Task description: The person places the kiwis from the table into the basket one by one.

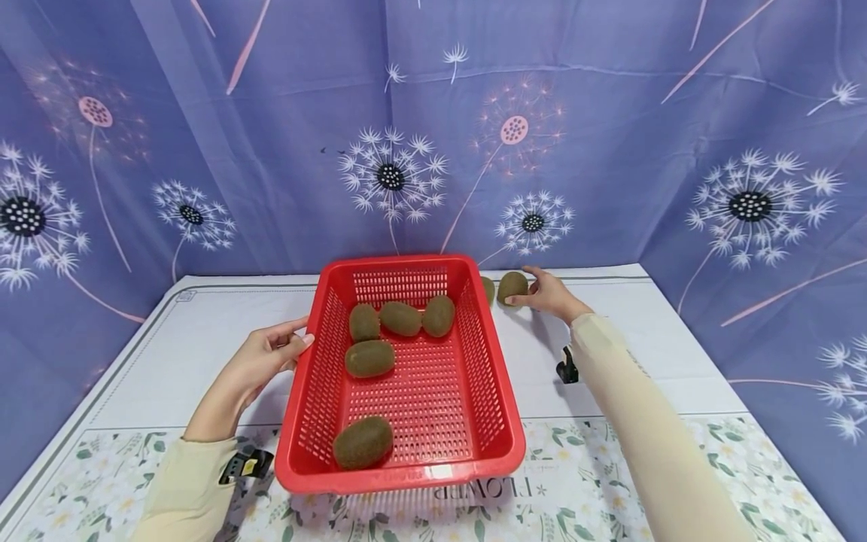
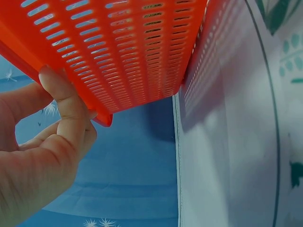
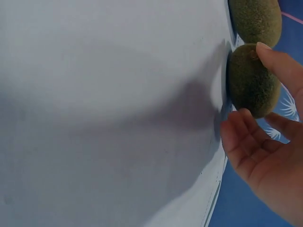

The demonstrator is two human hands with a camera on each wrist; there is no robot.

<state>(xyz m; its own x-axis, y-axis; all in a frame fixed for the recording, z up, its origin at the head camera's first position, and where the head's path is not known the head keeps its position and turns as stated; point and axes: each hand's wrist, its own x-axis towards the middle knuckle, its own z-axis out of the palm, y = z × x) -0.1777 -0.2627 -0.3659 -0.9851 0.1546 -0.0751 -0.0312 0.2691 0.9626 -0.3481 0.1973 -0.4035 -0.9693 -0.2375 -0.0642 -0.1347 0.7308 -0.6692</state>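
A red plastic basket (image 1: 433, 414) with slotted walls sits in the middle of the head view, several brown kiwis (image 1: 369, 359) lying inside it. My left hand (image 1: 260, 361) holds the basket's left rim between thumb and fingers; the left wrist view shows this hand (image 2: 57, 127) at the rim beside the slotted wall (image 2: 128, 52). Right of the basket, at the back of the table, my right hand (image 1: 549, 293) grips a kiwi (image 1: 512, 287) with thumb and fingertips. In the right wrist view, the fingers (image 3: 246, 137) curve around that kiwi (image 3: 253, 82).
Another kiwi (image 1: 488, 290) lies between the basket's right wall and the gripped one, partly hidden by the rim. A white cloth with a floral front part (image 1: 596, 467) covers the table. Blue dandelion-print curtains (image 1: 433, 98) stand behind and at both sides.
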